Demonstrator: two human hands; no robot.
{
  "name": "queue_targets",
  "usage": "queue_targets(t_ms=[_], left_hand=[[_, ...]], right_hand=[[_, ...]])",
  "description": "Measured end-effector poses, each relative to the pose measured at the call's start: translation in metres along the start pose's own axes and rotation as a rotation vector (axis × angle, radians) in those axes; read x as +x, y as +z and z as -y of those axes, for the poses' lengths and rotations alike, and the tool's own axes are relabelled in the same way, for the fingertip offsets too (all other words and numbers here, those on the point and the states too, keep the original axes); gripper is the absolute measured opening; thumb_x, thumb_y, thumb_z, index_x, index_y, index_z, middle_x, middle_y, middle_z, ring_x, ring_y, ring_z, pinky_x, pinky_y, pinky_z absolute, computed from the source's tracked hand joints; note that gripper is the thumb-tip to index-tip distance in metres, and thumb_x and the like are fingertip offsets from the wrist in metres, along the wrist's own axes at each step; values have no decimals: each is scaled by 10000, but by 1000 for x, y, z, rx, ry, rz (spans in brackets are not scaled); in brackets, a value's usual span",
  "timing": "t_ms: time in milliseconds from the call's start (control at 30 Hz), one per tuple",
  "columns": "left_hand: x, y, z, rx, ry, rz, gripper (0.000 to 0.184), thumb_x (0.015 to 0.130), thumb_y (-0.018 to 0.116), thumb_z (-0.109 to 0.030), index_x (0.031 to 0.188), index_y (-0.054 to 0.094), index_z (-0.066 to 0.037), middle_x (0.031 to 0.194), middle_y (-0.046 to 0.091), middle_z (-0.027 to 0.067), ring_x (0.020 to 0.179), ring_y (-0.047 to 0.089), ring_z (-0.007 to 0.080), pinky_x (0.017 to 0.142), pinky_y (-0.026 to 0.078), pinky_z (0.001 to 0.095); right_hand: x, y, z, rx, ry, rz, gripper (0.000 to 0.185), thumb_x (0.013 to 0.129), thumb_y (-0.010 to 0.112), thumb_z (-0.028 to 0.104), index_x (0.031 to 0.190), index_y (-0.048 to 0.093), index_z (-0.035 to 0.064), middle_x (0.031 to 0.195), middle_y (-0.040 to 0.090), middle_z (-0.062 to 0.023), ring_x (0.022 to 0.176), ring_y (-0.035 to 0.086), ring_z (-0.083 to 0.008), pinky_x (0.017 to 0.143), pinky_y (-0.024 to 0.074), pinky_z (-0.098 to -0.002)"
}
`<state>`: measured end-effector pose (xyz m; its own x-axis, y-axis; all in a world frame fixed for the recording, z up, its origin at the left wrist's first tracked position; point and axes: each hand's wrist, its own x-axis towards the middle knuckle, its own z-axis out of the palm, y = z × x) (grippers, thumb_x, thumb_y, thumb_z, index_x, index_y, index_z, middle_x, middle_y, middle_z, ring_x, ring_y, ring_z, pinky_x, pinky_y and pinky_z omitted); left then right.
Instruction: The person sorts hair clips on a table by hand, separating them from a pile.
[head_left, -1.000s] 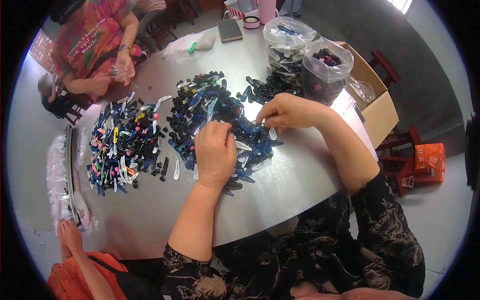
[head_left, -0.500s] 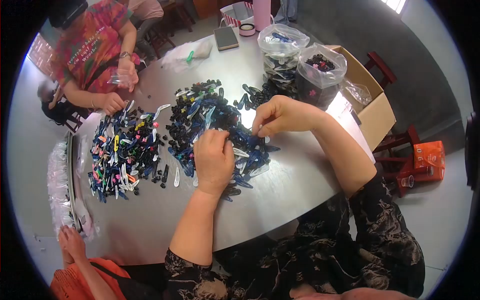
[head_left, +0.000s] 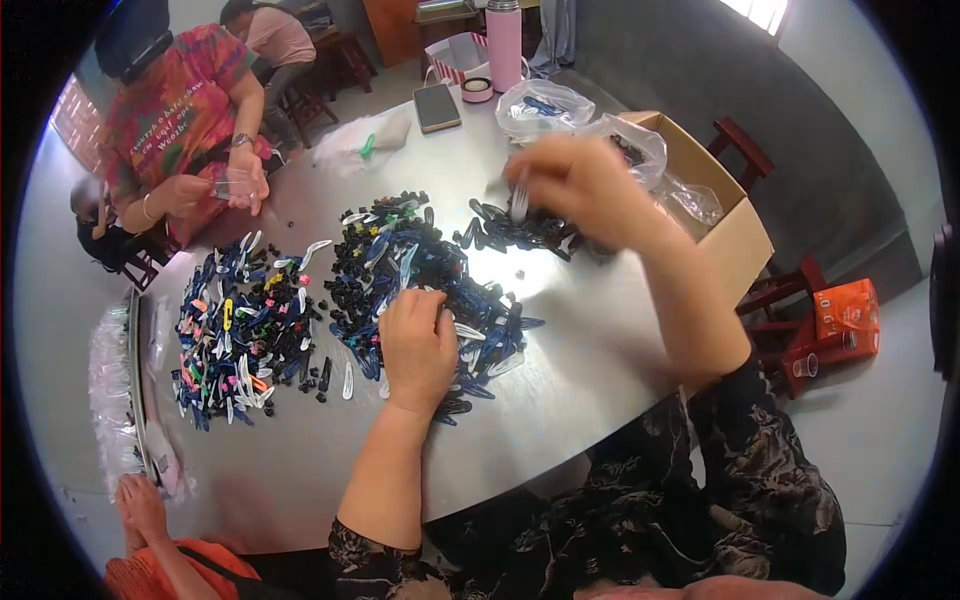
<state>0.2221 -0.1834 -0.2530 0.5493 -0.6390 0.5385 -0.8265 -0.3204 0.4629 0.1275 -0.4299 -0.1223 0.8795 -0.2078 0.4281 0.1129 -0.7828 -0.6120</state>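
My left hand (head_left: 415, 335) rests with curled fingers on the front of the middle pile of hair clips (head_left: 400, 255); what it holds, if anything, is hidden. Raised and blurred, my right hand (head_left: 575, 180) is over the black clips (head_left: 515, 228) near the plastic bags. A pale clip (head_left: 519, 203) hangs below its fingertips, between thumb and fingers. Dark blue, black and white clips lie right of my left hand.
A mixed clip pile (head_left: 250, 330) lies at the left. Plastic bags (head_left: 545, 108) and a cardboard box (head_left: 735, 240) stand at the right. A phone (head_left: 437, 107) lies farther back. A co-worker's hands (head_left: 240, 185) hold clear packets; another person's hands (head_left: 140, 505) are lower left.
My right hand has lifted away from the middle pile toward the bags, now with a pale clip visible at its fingers. My left hand stays at the pile. The view has shifted slightly.
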Motion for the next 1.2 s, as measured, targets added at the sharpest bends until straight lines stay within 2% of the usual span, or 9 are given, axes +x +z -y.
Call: queue_targets(t_ms=[133,167,233,433,533,600,700,933,1200], left_hand=[[-1,0,-1,-5,-1,-11,152,849,659,-64,1001,663,-47,991,619,112,957,603,327,855,446,444],[-1,0,-1,-5,-2,-15,152,849,659,-64,1001,663,-47,991,619,112,957,603,327,855,446,444],[-1,0,-1,-5,-4,-18,145,847,658,-62,991,661,-46,986,617,113,957,603,328,853,446,446],[-1,1,1,9,8,-21,164,840,663,-65,1003,660,-52,986,614,113,958,602,328,856,449,448],[-1,0,0,9,6,-25,166,837,666,-67,1002,657,-55,994,612,110,961,601,328,857,450,449],[-1,1,2,4,-4,-24,165,834,671,-69,998,656,-58,1004,611,108,966,600,330,857,449,449],[-2,3,4,13,6,-26,183,825,684,-67,1007,662,-60,1007,613,105,967,602,325,852,447,450],[0,2,1,11,13,-33,174,826,681,-63,999,664,-54,995,613,105,949,598,327,838,441,454],[1,0,0,17,9,-11,176,828,680,-56,1003,669,-49,985,617,107,930,601,327,829,443,448]], right_hand=[[54,-41,-32,-460,-184,-339,206,883,625,75,1046,734,12,927,713,-173,833,702,-293,780,547,-383],[65,-48,-37,-461,-188,-338,206,883,625,75,1046,734,12,927,713,-173,833,702,-293,780,547,-383],[78,-55,-40,-526,117,-113,219,884,608,104,1040,737,19,907,716,-191,818,694,-335,781,547,-399],[60,-52,-32,-618,13,-208,217,899,596,115,1028,735,9,882,722,-186,782,700,-306,767,552,-392],[25,-27,1,-419,-22,-128,191,879,626,81,1014,732,-2,874,721,-176,785,703,-273,771,555,-369],[0,-4,10,-177,57,131,167,840,674,45,988,727,-12,862,718,-167,787,706,-248,773,557,-352],[-26,27,5,-191,-27,502,160,795,727,51,948,714,4,821,708,-146,776,694,-320,729,544,-384],[-53,55,-10,-166,52,562,199,754,787,81,933,710,42,848,680,-126,787,678,-292,726,519,-421],[-60,67,-37,-57,-104,570,289,747,778,55,1022,690,39,861,665,-132,818,676,-317,734,519,-422]])
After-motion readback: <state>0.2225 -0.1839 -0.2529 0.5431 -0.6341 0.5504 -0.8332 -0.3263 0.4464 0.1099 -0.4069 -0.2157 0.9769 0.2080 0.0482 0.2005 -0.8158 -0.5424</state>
